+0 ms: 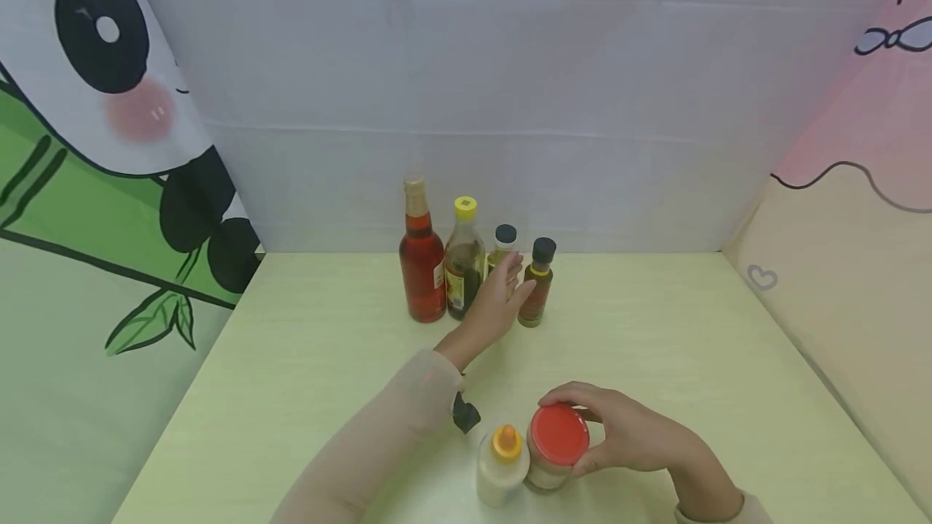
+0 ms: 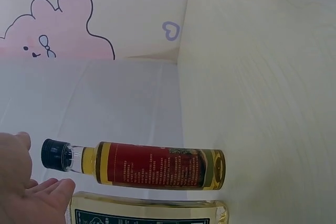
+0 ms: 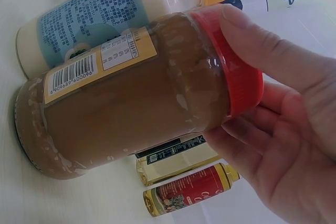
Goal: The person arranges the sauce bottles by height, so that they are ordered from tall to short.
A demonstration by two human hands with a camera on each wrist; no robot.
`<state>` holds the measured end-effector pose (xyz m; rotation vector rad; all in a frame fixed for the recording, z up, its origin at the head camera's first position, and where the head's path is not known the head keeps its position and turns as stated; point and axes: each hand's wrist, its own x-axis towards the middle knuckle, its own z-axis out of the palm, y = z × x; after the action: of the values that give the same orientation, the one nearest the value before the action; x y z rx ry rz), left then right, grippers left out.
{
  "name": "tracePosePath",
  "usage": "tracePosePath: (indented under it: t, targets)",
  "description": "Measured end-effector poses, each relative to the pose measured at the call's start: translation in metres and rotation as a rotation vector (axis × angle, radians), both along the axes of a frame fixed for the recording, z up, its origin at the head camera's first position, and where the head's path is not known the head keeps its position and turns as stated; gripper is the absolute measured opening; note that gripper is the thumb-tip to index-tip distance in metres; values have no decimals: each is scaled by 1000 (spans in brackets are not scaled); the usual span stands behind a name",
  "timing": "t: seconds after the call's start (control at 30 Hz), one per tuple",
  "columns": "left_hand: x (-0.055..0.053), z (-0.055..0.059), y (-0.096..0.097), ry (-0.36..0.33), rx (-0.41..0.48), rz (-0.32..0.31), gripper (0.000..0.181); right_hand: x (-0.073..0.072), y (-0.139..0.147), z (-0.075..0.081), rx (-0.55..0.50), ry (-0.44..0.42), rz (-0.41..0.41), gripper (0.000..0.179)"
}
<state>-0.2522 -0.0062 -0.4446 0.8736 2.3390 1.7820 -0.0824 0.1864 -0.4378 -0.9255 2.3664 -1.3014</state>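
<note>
My right hand [image 1: 633, 431] grips a jar [image 3: 131, 103] of brown spread by its red lid [image 1: 559, 435], thumb on one side and fingers on the other. Beside the jar stands a squeeze bottle [image 1: 501, 471] of pale sauce with an orange nozzle cap. Farther back, my left hand [image 1: 495, 302] reaches among the bottles with its fingers extended and holds nothing. In the left wrist view its fingers are near the black cap of a small oil bottle [image 2: 157, 166] with a red label. A pale oil bottle [image 2: 147, 216] with a dark label stands next to that one, partly behind my hand in the head view.
A tall bottle of red liquid [image 1: 422, 273] and a yellow-capped bottle of dark sauce [image 1: 455, 289] stand to the left in the same back row. Behind them rises a pale cloth wall [image 1: 466, 63]. Cartoon-printed panels flank the pale yellow table [image 1: 655, 330].
</note>
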Motion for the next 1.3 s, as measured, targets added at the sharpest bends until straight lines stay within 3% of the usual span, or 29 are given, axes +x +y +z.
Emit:
tracePosePath:
  t: [0.4,0.77,0.93,1.3]
  targets:
    - [22,-7,-16,17,-32,-17,59,5,-4,0,-7,19,-14,60]
    - [31,-12,-36,-5,-21,-51,53,8,-7,-1,-1,4,-29,62]
    - [37,-14,-45,24,-57,-55,43,10,-8,-1,-10,9,-23,62]
    - [47,-13,-59,69,-21,-105,38,14,-13,-1,-9,-6,-34,61]
